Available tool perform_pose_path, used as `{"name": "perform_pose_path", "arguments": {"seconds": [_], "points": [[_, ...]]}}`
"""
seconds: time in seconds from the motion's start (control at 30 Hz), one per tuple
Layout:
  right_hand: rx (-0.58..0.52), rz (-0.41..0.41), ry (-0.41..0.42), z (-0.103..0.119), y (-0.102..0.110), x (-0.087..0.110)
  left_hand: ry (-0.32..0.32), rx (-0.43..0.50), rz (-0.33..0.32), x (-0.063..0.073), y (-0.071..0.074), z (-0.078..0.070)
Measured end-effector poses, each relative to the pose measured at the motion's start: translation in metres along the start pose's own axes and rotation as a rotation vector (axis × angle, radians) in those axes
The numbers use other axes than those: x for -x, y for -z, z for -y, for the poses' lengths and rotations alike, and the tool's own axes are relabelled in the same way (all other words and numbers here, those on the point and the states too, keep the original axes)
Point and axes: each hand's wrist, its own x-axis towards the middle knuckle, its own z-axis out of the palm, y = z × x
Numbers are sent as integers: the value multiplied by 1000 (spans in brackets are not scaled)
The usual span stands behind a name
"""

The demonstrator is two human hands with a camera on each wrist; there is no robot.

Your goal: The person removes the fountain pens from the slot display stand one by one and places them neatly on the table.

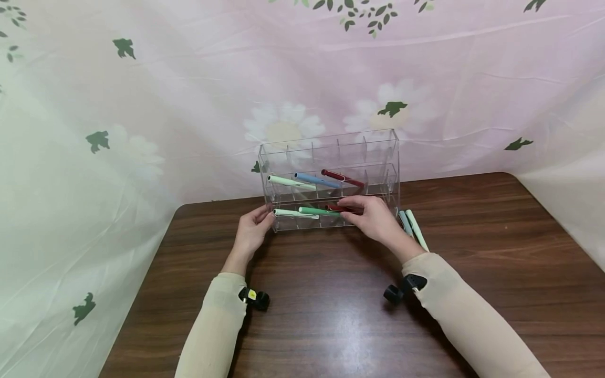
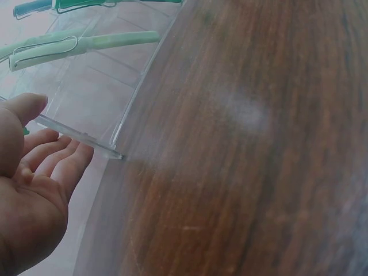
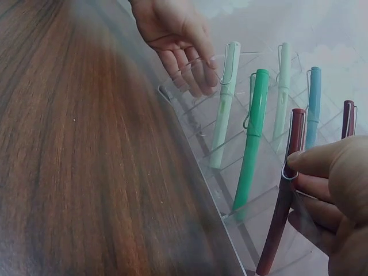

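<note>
A clear acrylic pen rack [image 1: 396, 157] with tiered compartments stands at the table's back edge. My left hand [image 1: 250, 231] grips its left side wall, thumb on one face and fingers on the other. With thumb and fingers, my right hand [image 3: 351, 195] pinches a dark red pen [image 3: 279, 213], which slants in the lower row at the right. Beside it in that row lean a green pen [image 3: 252, 138] and a pale green pen [image 1: 295, 213]. The upper row bears another pale green pen [image 1: 288, 182], a blue pen [image 1: 317, 180] and a second dark red pen [image 1: 342, 178].
On the brown wooden table [image 1: 312, 325], a blue-grey pen [image 1: 405, 222] and a pale green pen [image 1: 417, 230] lie right of the rack, partly behind the right forearm. A floral cloth [image 1: 198, 105] hangs close behind the rack and along the sides.
</note>
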Motion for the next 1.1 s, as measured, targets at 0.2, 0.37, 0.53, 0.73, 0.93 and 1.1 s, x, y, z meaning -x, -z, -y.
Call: {"name": "perform_pose_path", "arguments": {"seconds": [0.2,0.37,0.53,0.73,0.93,1.1], "points": [[40,-2,-8,1,-1,-2,6,8,2,-1,0,2],[52,-19,-6,0,-2,-1,4,8,5,-1,0,2],[35,-41,2,-1,-2,0,-5,4,2,-1,0,3],[-29,-90,-3,-2,-3,2,-5,1,3,-1,-1,3],[-92,-137,8,0,-2,4,-6,-5,1,0,-1,2],[-136,-193,40,4,2,6,-4,-6,3,1,-1,0]]}}
